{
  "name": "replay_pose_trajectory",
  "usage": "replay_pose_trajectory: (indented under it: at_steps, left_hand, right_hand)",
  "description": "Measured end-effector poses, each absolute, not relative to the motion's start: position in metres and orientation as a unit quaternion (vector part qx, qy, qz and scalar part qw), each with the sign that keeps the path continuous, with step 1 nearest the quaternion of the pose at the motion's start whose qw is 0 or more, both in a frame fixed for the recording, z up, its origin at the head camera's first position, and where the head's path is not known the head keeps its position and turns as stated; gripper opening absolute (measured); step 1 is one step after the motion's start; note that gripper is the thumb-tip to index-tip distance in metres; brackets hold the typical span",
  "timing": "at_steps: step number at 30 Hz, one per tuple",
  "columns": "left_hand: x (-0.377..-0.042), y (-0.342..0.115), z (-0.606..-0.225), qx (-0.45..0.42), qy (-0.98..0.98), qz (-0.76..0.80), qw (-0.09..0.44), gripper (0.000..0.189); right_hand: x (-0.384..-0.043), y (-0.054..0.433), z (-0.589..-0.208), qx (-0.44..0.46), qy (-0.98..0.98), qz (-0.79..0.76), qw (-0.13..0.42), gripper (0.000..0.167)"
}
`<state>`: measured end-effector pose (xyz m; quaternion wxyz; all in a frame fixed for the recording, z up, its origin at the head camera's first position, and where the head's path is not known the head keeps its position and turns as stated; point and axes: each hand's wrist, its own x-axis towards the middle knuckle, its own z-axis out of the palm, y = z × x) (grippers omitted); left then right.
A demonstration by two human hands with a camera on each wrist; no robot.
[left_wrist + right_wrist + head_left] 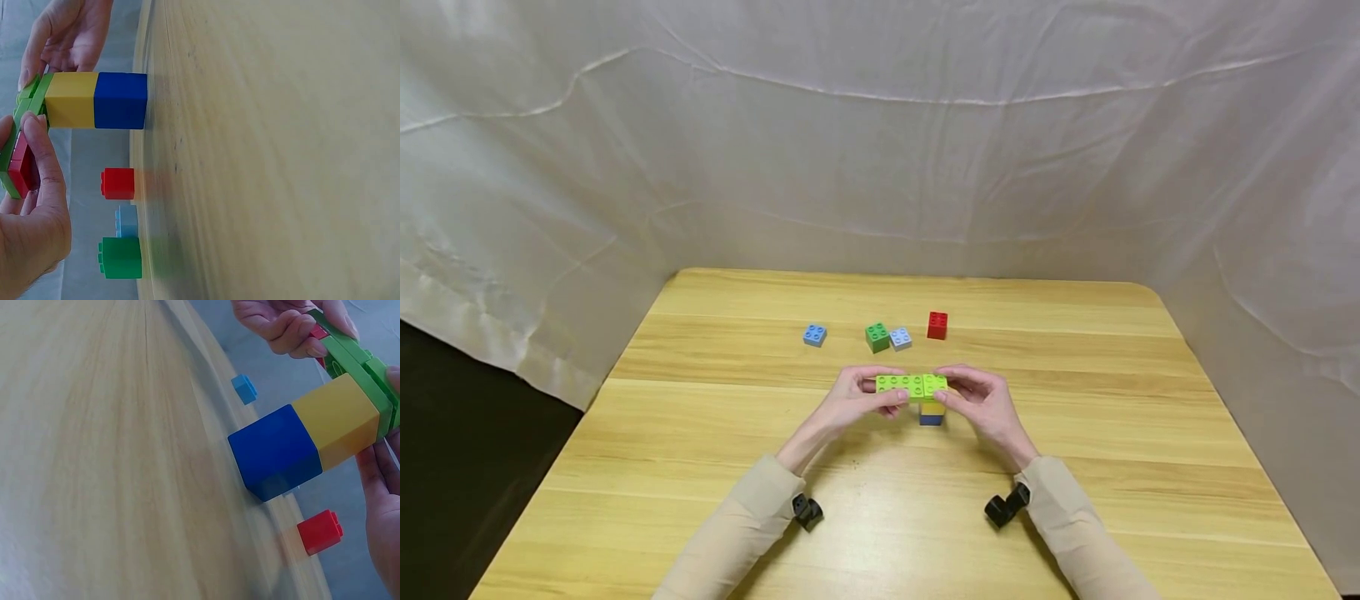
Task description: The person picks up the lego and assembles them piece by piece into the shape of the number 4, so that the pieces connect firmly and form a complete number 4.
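Observation:
My left hand (853, 393) grips the left end of a long lime-green brick (895, 381), thumb on the near side. Under that end is a red brick (22, 164), between the fingers in the left wrist view. At the right end, my right hand (985, 402) pinches a small lime-green brick (936, 382), thumb in front and fingers behind. Below it come a yellow brick (72, 100) and a dark blue brick (120, 100), stacked as an upright column with the blue lowest. The long brick juts out leftward from the column.
Beyond the hands on the wooden table (700, 417) lie a blue brick (815, 335), a green brick (877, 337) beside a light blue brick (901, 338), and a red brick (937, 325). A pale curtain (895, 183) hangs behind the table.

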<state>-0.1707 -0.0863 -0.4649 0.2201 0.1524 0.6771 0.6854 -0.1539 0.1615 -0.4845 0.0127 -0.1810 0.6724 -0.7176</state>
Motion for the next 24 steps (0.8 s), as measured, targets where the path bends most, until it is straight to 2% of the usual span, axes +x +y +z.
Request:
replay_pose_trajectory:
  at_steps: [24]
  left_hand:
    - [-0.1709,-0.0865,-0.4652,0.156,0.674,0.687,0.221,0.04]
  right_hand:
    - [-0.1562,0.1639,-0.4793,-0.204,0.695,-0.69,0.011,0.04]
